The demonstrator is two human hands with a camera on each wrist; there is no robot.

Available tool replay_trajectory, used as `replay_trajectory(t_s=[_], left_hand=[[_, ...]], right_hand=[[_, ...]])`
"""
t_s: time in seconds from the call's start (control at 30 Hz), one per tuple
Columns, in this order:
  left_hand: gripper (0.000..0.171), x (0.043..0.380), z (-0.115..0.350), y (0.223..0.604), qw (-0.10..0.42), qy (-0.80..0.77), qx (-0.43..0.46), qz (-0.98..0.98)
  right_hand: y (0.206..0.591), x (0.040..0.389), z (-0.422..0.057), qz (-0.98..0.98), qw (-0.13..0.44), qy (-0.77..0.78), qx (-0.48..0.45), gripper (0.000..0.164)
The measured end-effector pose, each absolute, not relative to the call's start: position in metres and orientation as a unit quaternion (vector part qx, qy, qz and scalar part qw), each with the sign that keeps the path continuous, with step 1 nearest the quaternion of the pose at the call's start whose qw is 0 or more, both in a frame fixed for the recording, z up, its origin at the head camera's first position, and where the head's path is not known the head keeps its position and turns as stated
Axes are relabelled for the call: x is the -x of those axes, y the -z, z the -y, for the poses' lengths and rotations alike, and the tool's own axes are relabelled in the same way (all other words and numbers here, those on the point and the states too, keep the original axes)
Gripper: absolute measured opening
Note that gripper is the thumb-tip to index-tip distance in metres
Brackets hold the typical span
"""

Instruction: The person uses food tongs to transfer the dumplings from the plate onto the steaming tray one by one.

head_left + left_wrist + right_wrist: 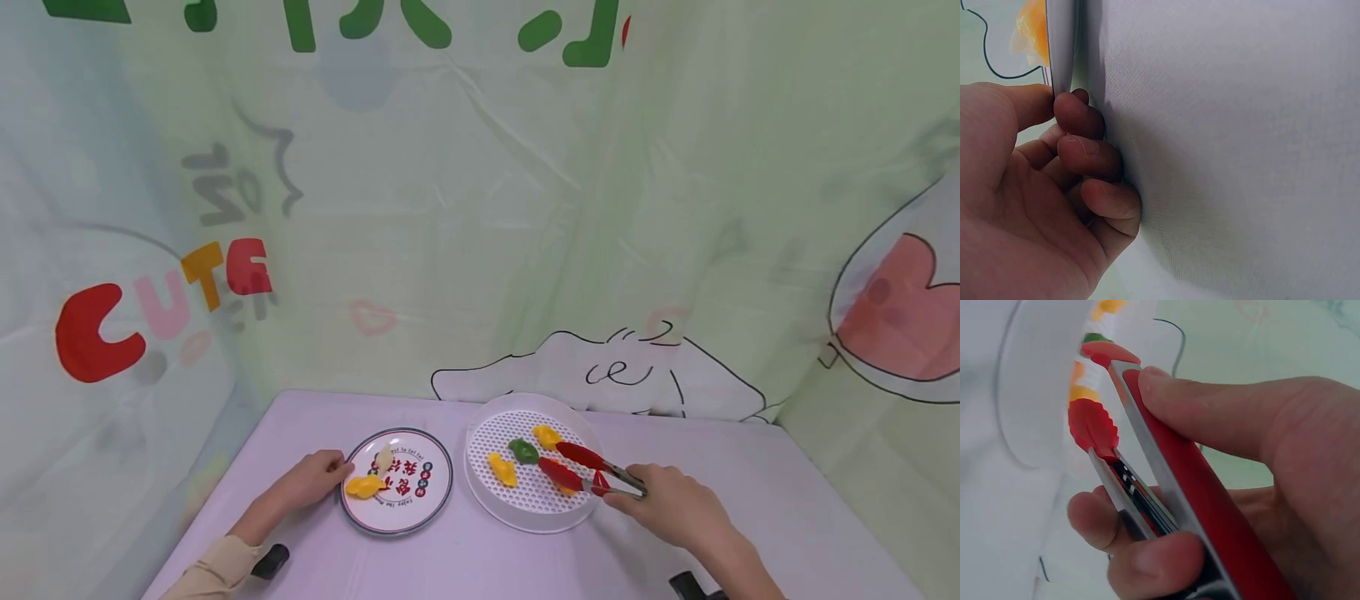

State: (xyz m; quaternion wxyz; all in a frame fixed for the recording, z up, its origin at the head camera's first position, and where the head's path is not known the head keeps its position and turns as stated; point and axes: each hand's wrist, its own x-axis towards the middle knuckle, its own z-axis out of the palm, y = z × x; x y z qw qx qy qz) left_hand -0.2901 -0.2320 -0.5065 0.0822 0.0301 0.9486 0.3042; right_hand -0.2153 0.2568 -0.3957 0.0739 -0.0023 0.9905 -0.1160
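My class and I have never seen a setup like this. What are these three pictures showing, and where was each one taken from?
There is no machine: a person works with a bare left hand and right hand. The widest picture comes from a camera worn on the head; the two close-ups come from one on each wrist. On the table stand a plate, with a yellow piece and a pale piece on it, and a white perforated tray holding a green piece and several yellowish ones. The left hand pinches the plate's edge; the right holds red-tipped tongs.
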Motion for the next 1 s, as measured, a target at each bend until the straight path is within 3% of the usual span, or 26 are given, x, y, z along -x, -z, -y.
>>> replay_trajectory(t_s=[0.23,0.47,0.8,1.0], left_hand=[[0.021,0.289,0.23,0.507,0.083,-0.308,-0.028,-0.947],[0.022,0.289,0.231,0.509,0.077,-0.307,-0.024,-0.948],[0.023,0.288,0.23,0.504,0.076,-0.303,-0.023,-0.95],[0.023,0.286,0.228,0.502,0.076,-0.301,-0.021,-0.95]], right_hand=[[0.381,0.209,-0.251,-0.987,0.046,0.156,0.006,0.088],[0.395,0.21,-0.206,-0.98,0.016,0.197,0.022,0.097],[0.416,0.223,-0.14,-0.97,0.003,0.228,0.081,0.085],[0.423,0.23,-0.109,-0.969,0.007,0.221,0.108,0.087]])
